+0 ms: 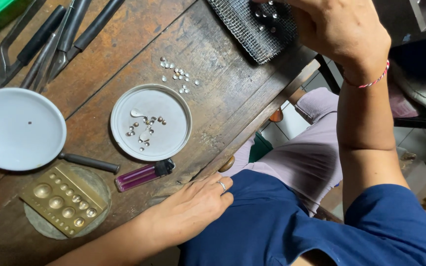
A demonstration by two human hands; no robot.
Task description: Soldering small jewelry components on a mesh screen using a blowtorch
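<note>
Worn wooden bench: right hand over the mesh (fingers hidden, grip unclear), few beads there; most wait in the dish. Left hand rests open, empty.

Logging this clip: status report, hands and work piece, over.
Right hand over wire mesh pad with small silver domes, grip unclear. Left hand flat on bench edge, empty. More domes in round lid. Nothing obstructing.

The right hand hides its own fingertips and part of the wire mesh, both cropped at top.
</note>
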